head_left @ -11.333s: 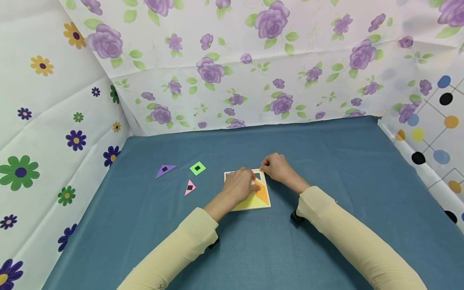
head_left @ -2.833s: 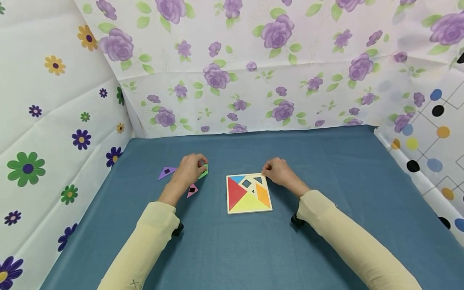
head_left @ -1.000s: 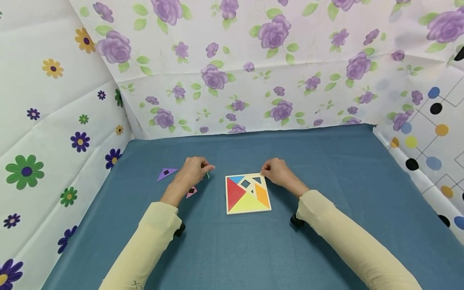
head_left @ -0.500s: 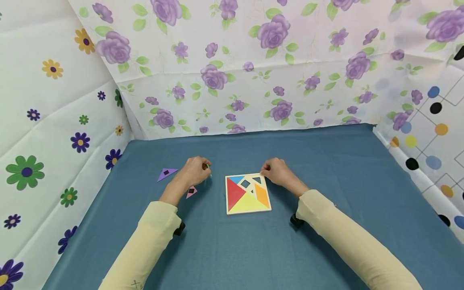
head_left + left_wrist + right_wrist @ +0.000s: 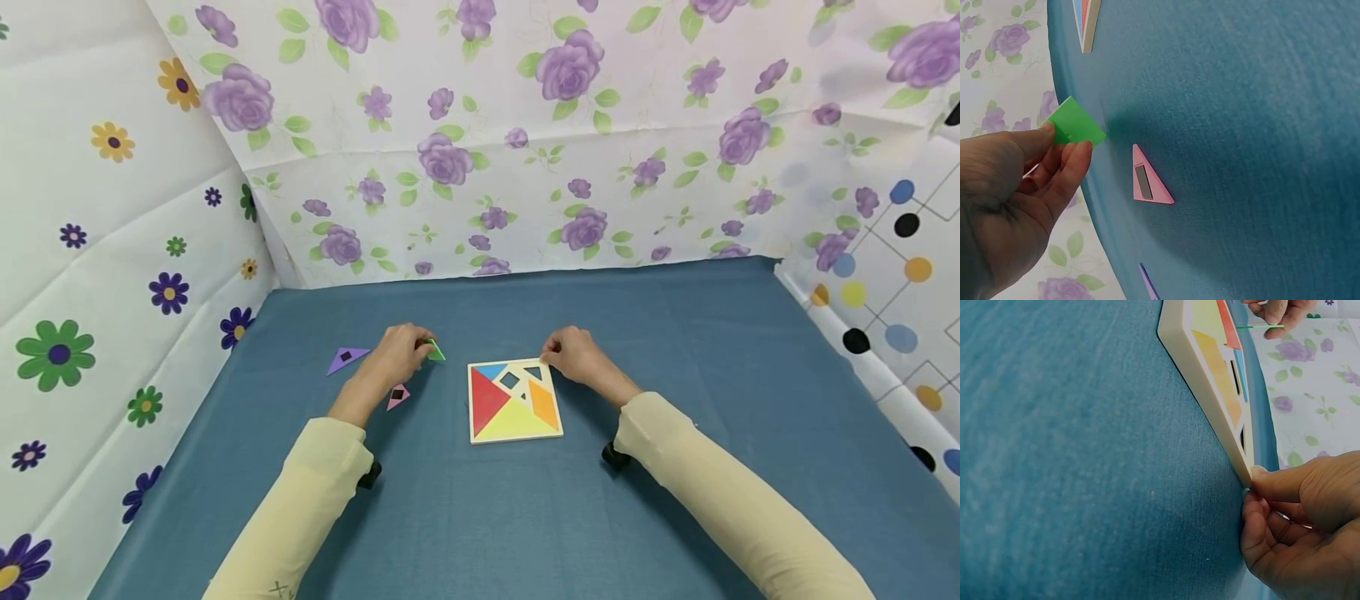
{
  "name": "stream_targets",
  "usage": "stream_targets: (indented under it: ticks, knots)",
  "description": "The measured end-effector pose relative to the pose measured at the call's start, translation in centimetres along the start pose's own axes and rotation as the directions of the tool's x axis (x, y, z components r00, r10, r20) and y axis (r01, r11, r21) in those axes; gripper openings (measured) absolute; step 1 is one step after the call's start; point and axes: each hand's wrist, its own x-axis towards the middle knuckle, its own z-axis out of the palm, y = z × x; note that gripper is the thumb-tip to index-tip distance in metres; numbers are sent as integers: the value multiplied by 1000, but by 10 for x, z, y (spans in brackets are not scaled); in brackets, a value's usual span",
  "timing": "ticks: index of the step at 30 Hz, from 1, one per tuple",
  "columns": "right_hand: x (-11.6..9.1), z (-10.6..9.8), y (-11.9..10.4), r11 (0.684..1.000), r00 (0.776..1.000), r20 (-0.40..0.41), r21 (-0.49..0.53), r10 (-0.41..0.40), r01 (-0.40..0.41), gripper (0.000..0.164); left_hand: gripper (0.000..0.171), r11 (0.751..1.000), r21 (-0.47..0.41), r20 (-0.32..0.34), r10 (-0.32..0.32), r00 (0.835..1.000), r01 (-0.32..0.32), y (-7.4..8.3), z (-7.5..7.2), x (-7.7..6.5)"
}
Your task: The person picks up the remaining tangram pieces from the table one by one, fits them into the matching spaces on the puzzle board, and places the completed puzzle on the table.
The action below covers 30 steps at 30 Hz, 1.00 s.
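Note:
A green square tangram piece (image 5: pixel 1077 123) is pinched by one corner between the thumb and fingers of my left hand (image 5: pixel 396 357), held above the cloth. Its plain face shows in the left wrist view. My right hand (image 5: pixel 576 354) grips the far right corner of the square wooden tangram tray (image 5: pixel 1210 415), thumb on top and fingers at the side. Red (image 5: pixel 487 400), yellow (image 5: pixel 517 421), orange (image 5: pixel 543 404) and blue (image 5: pixel 491 370) pieces lie in the tray. Cut-outs in it show the cloth: a square one, a larger triangle and a small triangle.
Left of the tray, a pink triangle (image 5: pixel 1150 178) and a purple triangle (image 5: pixel 347 358) lie on the blue cloth (image 5: pixel 495 517), dark patches facing up. Flowered sheets (image 5: pixel 487 125) stand along the back and left; a dotted sheet (image 5: pixel 900 333) closes the right side.
My left hand has picked up the green square from the cloth and turned it between its fingers, staying near the same spot. My right hand keeps holding the tray corner.

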Motion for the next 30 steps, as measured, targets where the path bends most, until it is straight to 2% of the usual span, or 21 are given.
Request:
stream_targets:
  ticks: [9, 18, 30]
  knots:
    - [1, 1, 0, 1000, 1000, 0, -4, 14, -14, 12, 22, 995, 83, -62, 55, 997, -49, -3, 3, -1]
    - [1, 0, 0, 1000, 1000, 1, 0, 14, -14, 11, 19, 983, 150, -130, 124, 984, -104, -5, 5, -1]
    - [0, 0, 0, 1000, 1000, 7, 1, 14, -14, 11, 20, 978, 184, -161, 125, 979, -94, -5, 9, 0]
